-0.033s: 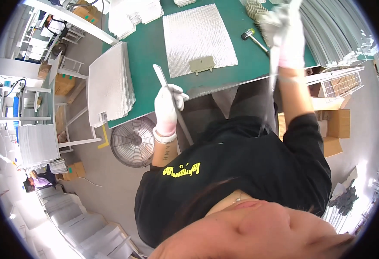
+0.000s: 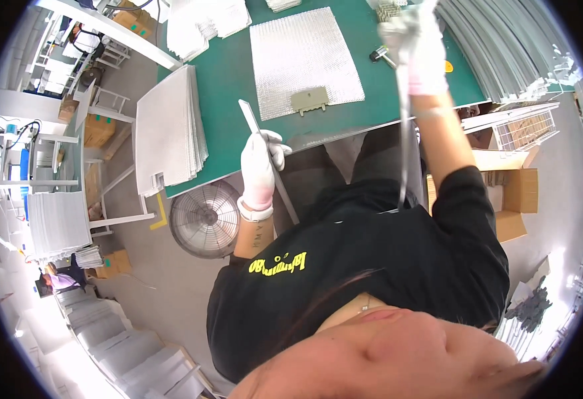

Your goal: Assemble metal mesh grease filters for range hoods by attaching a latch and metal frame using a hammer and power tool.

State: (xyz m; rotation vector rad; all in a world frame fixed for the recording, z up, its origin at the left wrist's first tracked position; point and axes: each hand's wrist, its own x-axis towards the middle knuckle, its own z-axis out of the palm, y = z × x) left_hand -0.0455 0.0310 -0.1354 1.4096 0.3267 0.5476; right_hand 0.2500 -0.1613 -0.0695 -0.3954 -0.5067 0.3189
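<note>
My left hand (image 2: 258, 159), in a white glove, is closed around a long thin pale strip (image 2: 249, 118) held upright near the table's front edge. The strip's lower end reaches down toward my body. On the right, my raised right hand (image 2: 427, 63), also gloved, is smeared by motion over the green table. Another long thin strip (image 2: 404, 146) runs from that hand down to my waist. Between the hands lies a silvery textured sheet (image 2: 305, 50). A small olive-grey notched plate (image 2: 310, 99) rests on its near edge. Close by my right hand is a partly hidden hammer (image 2: 378, 54).
White sheets are stacked at the table's left (image 2: 172, 123) and back left (image 2: 205, 30). Long grey strips (image 2: 504, 46) pile up on the right. A small orange object (image 2: 448, 66) lies beside my right hand. Below stand a floor fan (image 2: 205, 218) and an open cardboard box (image 2: 521, 189).
My right hand has moved left with its strip, now covering part of the hammer and uncovering the orange object. My left hand has shifted slightly right.
</note>
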